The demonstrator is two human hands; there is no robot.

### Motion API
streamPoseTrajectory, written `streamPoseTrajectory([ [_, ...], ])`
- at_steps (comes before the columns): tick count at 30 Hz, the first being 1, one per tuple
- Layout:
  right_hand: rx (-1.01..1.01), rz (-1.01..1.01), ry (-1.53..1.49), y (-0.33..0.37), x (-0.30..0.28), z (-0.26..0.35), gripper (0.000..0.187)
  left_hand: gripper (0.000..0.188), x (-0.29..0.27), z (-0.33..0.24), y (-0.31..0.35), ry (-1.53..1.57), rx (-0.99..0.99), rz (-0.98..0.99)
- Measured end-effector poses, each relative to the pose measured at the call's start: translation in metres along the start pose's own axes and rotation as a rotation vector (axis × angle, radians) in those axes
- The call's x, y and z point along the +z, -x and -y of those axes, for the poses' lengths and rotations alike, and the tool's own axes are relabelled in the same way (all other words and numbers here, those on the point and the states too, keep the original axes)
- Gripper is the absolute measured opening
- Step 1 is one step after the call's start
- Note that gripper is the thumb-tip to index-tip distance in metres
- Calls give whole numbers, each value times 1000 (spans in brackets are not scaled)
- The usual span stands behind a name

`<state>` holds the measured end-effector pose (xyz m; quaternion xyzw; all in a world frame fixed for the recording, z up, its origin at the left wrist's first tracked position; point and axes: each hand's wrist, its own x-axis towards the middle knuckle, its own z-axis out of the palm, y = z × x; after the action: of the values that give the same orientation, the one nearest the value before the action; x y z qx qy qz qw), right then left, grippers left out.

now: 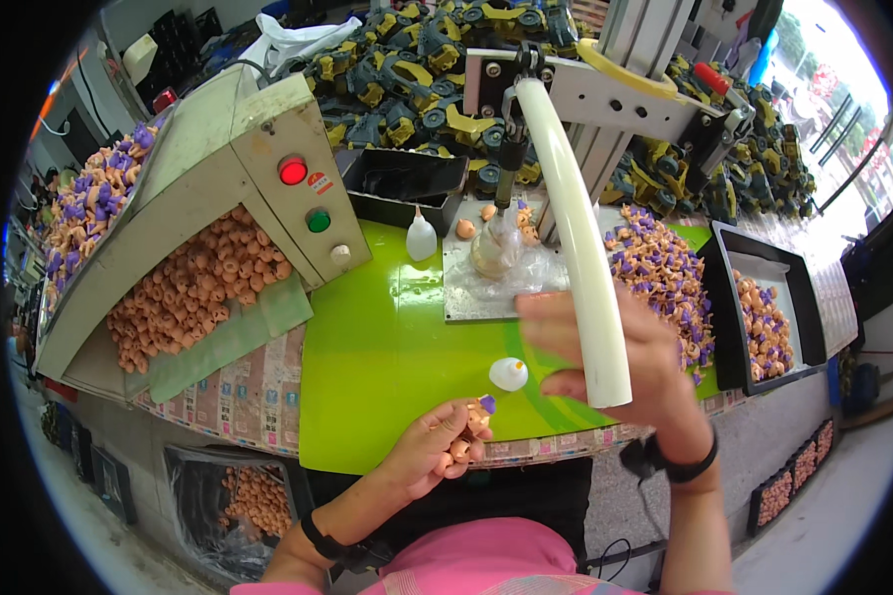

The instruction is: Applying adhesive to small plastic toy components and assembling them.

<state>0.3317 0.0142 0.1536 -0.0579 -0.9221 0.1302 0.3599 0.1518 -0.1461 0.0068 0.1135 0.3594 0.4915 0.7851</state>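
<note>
My left hand (pixel 429 448) is closed around several small flesh-coloured doll parts (pixel 459 451), round heads among them. A piece with a purple tip (pixel 487 404) pokes out at its fingertips. My right hand (pixel 655 357) is behind the long white curved lever (pixel 577 218) of a hand press, slightly blurred, its fingers stretched to the left and thumb apart. Whether its palm touches the lever I cannot tell. Beneath the press, clear plastic film and a clear rounded piece (pixel 496 248) rest on the metal base plate (pixel 466 307).
A white squeeze bottle (pixel 508 374) lies on the green mat (pixel 367 397); another bottle (pixel 421 238) stands farther back. At left, a machine (pixel 278 129) holds piled heads (pixel 198 288). Purple-and-flesh parts (pixel 665 283) heap at right beside a black tray (pixel 729 337). Yellow-and-grey toy vehicles (pixel 417 89) pile behind.
</note>
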Motion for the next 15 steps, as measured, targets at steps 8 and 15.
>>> streamPoseTrajectory([
  [8, -202, -329, 243, -122, -51, -60, 56, 31, -5, -10, 5, 59, 73, -7],
  [15, 176, -284, 72, -79, -30, -72, 23, 26, -15, -28, 22, 76, 187, -92],
])
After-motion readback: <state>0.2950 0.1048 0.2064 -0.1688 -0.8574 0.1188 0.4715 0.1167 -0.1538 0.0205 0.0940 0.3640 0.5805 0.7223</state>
